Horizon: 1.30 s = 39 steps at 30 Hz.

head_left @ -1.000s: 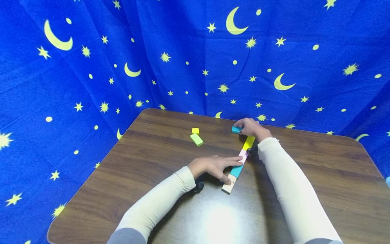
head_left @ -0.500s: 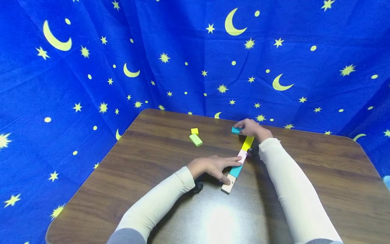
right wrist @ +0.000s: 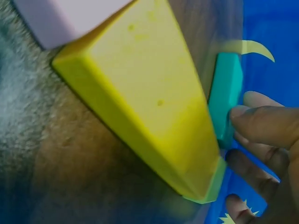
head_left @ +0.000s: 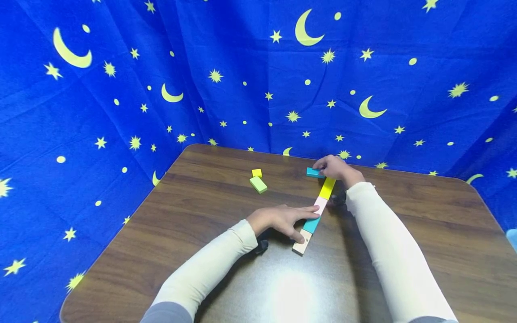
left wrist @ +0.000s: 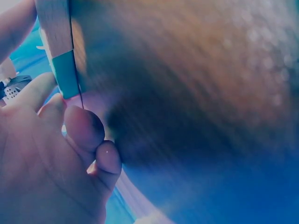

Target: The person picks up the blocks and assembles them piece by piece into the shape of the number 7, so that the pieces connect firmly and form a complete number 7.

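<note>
In the head view, a row of flat blocks runs away from me: a bare wood block [head_left: 300,247], a teal block [head_left: 311,225], a pink block [head_left: 320,204] and a yellow block [head_left: 327,189]. My left hand [head_left: 278,220] lies over the row from the left, thumb on the wood block and straight fingers reaching the pink one. Past the yellow block's far end, my right hand [head_left: 333,167] pinches another teal block [head_left: 313,172], which lies crosswise. In the right wrist view, thumb and fingers hold its side, and a green end [right wrist: 216,184] shows beyond the yellow block.
A small yellow block [head_left: 256,172] and a lime green block [head_left: 258,184] lie at the back, left of the row. Behind the brown table [head_left: 194,197] hangs a blue cloth [head_left: 242,54] with moons and stars.
The right fingers have shifted slightly right along the far teal block, so more of it shows, and it sits a touch nearer the row. The left hand stays put.
</note>
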Each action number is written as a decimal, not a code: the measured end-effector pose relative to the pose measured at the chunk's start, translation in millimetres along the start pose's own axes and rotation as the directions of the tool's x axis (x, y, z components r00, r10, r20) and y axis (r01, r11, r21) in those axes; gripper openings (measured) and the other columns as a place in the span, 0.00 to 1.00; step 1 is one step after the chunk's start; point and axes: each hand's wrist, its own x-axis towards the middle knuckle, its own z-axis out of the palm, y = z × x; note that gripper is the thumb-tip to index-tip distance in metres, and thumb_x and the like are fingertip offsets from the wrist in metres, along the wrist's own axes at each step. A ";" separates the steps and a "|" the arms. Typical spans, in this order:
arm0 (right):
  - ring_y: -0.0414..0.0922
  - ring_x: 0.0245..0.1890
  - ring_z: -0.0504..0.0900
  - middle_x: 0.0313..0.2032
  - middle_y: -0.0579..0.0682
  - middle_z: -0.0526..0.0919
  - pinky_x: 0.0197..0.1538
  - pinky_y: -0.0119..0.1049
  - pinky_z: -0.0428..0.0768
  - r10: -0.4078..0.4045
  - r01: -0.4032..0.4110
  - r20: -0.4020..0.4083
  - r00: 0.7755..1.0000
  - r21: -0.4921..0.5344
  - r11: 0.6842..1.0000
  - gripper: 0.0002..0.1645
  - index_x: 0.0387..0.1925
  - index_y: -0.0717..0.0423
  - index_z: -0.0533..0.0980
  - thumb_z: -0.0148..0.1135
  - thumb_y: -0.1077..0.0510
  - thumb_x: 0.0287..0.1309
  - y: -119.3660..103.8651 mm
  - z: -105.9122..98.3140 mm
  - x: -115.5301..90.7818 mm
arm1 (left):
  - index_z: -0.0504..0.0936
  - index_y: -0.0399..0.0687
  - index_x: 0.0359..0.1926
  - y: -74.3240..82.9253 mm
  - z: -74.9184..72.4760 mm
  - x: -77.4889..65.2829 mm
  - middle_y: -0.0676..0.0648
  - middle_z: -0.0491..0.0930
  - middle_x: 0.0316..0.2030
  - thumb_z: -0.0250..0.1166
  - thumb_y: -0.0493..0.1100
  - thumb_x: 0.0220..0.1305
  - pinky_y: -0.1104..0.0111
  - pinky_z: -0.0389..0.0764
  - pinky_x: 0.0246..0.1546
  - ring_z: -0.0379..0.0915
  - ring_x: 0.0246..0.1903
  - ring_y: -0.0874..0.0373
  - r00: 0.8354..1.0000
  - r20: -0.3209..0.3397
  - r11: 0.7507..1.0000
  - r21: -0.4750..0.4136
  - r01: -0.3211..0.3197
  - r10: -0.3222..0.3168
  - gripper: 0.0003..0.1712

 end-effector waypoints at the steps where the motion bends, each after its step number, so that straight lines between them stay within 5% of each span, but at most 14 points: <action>1: 0.60 0.59 0.78 0.58 0.63 0.81 0.63 0.57 0.74 0.003 -0.003 0.001 1.000 -0.008 1.000 0.19 0.54 0.58 0.81 0.57 0.66 0.62 0.7 0.1 -0.4 | 0.50 0.70 0.78 0.2 0.1 0.1 0.66 0.35 0.79 0.65 0.58 0.63 0.45 0.48 0.77 0.39 0.79 0.60 1.000 0.000 1.000 0.000 0.000 0.000 0.47; 15: 0.59 0.55 0.79 0.56 0.64 0.82 0.58 0.54 0.77 0.034 -0.033 -0.031 0.999 0.019 0.999 0.19 0.54 0.59 0.82 0.56 0.66 0.63 7.9 0.0 -2.2 | 0.51 0.68 0.78 0.6 -1.0 2.4 0.65 0.36 0.80 0.65 0.56 0.63 0.42 0.47 0.76 0.40 0.79 0.59 1.000 -0.005 1.000 -0.013 -0.011 0.011 0.47; 34: 0.61 0.59 0.77 0.58 0.66 0.80 0.63 0.58 0.74 0.052 -0.052 -0.008 0.999 0.017 0.999 0.20 0.57 0.58 0.80 0.54 0.66 0.65 3.7 -1.5 -5.4 | 0.51 0.69 0.78 3.3 -2.4 -0.2 0.67 0.35 0.79 0.65 0.57 0.63 0.46 0.48 0.77 0.42 0.79 0.58 1.000 -0.002 1.000 -0.005 -0.001 0.001 0.48; 39: 0.63 0.60 0.76 0.59 0.67 0.79 0.64 0.58 0.74 -0.003 0.003 -0.030 1.000 0.026 1.000 0.21 0.58 0.61 0.78 0.53 0.67 0.65 6.0 -0.5 -6.3 | 0.51 0.69 0.78 2.0 -1.5 -1.1 0.67 0.35 0.79 0.65 0.57 0.63 0.46 0.47 0.77 0.42 0.79 0.58 1.000 0.003 1.000 -0.009 0.007 -0.007 0.48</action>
